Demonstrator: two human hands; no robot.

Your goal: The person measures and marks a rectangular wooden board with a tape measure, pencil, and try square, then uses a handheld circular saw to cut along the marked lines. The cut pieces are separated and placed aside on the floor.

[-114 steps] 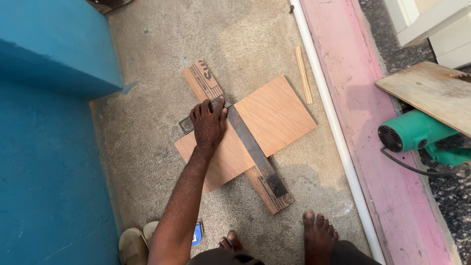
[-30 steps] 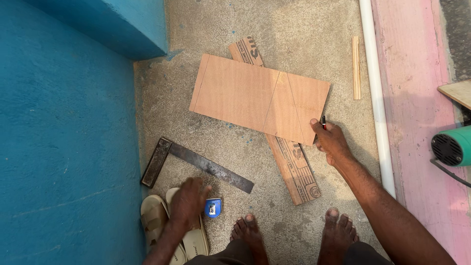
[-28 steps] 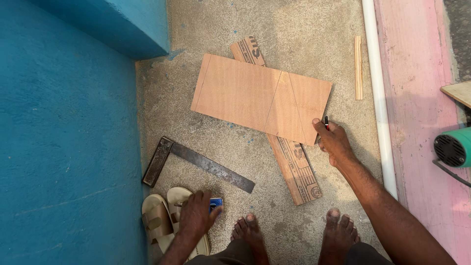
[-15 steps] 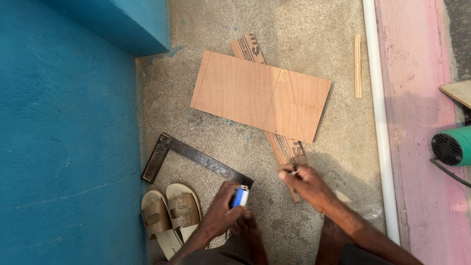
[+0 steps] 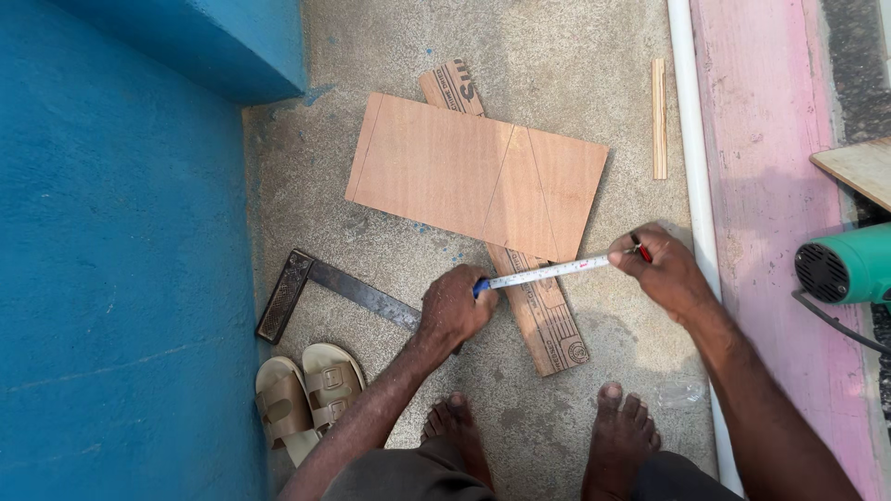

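- Your left hand (image 5: 453, 308) is closed around the blue case of the tape measure (image 5: 546, 273), knuckles up, low on the concrete floor (image 5: 557, 56); only a sliver of the case shows at the 2 o'clock edge of the fist.
- Your right hand (image 5: 661, 271) pinches the free end of the tape blade together with a red-and-black pencil (image 5: 640, 249), fingers shut on both.
- The blade runs taut between the two grips; its long axis lies from 8 o'clock at the left hand to 2 o'clock at the right, climbing slightly.
- The plywood panel (image 5: 464, 172) lies flat at 12 o'clock from the blade, its near edge just beyond it. Pencil lines cross the panel's face. The panel's lower right corner is nearer your right hand than your left.
- A narrow printed board (image 5: 548, 320) lies under the panel and runs out beneath the blade toward 5 o'clock.
- Both forearms reach forward from a crouch; your bare feet (image 5: 622, 427) are planted at 6 o'clock.
- At 9 o'clock of the left hand lies a steel try square (image 5: 343, 288), its blade partly hidden by that hand; a pair of tan sandals (image 5: 302, 399) sits at 8 o'clock.
- A white pipe (image 5: 691, 139) and a thin wood strip (image 5: 658, 116) lie at 1 o'clock; a green power tool (image 5: 849, 264) lies at 3 o'clock.
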